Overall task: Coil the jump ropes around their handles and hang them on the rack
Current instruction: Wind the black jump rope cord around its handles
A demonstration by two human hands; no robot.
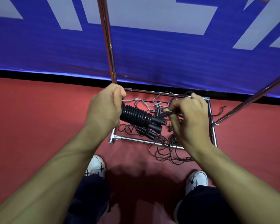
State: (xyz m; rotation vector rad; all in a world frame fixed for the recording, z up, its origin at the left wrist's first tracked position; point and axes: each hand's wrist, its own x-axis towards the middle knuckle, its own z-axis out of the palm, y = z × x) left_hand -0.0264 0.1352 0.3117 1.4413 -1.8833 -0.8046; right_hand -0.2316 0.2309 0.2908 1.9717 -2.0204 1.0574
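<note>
2 hands work: left hand (pixel 103 109) fingers grip the coiled jump rope (pixel 136 115); right hand (pixel 191 113) fingers pinch its tail.

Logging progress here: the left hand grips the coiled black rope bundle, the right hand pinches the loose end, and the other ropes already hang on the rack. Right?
Not quite. The head view shows the other ropes lying tangled on the red floor inside the rack base, not hanging. The left hand does grip the coiled black rope bundle, and the right hand pinches its loose end.

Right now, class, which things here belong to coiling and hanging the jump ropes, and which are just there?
Job:
left hand
right hand
coiled black jump rope
loose ropes
chrome rack

Just there:
blue banner
red floor
white shoes
</note>
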